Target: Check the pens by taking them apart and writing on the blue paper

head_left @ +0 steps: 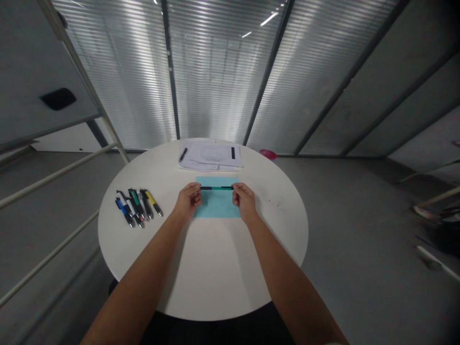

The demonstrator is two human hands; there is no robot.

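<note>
A green and black pen [216, 188] lies level between my two hands, over a light blue sheet of paper [217, 208]. Its left end is pinched in the fingers of my left hand [189, 199]. My right hand [245, 199] grips the other end, where a black clip shows. Both hands are closed, near the left and right edges of the blue sheet. To the left, several pens [136, 206] with blue, white, green, black and yellow barrels lie in a loose group on the table.
The round white table [212, 268] stands before me. At its far edge lies a stack of white papers [210, 155] with a dark pen [183, 154] on top. A pink object [268, 154] shows beyond the rim. A metal-framed board [46, 62] stands at left.
</note>
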